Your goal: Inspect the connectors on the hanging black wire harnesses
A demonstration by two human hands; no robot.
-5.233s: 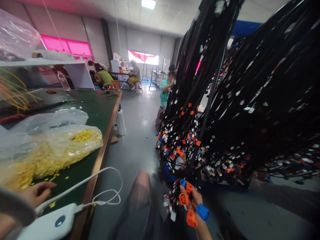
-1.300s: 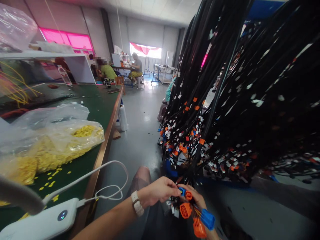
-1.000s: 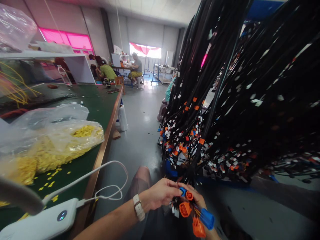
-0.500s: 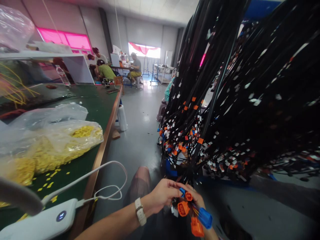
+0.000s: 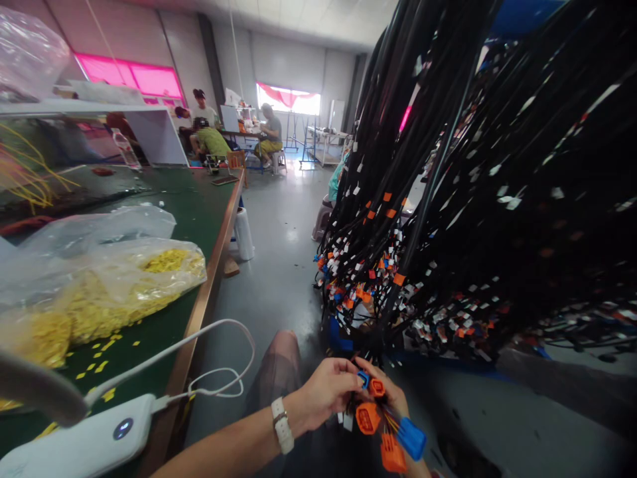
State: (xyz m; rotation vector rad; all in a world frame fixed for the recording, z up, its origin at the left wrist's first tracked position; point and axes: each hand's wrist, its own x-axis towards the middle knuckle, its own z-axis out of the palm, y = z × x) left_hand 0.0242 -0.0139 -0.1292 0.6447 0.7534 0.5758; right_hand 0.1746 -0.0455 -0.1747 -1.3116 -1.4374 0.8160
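My left hand, with a white-strapped watch on its wrist, is closed in a pinch at a small blue connector. My right hand is curled behind a bundle of wires with connectors on their ends, supporting it; its fingers are partly hidden. Beside the small blue connector sits a small orange connector. Lower down hang two larger orange connectors, one round-edged connector and one ribbed connector. A larger blue connector points out to the right on coloured wires.
Thick black wire harnesses with white and orange tags hang at the right. On the green bench at left lie a bag of yellow pieces, a white power bank and its cable. Several people sit at the far tables.
My left fingers have shifted slightly at the small blue connector. The connector bundle has moved a little to the right. A person in the background has raised their head.
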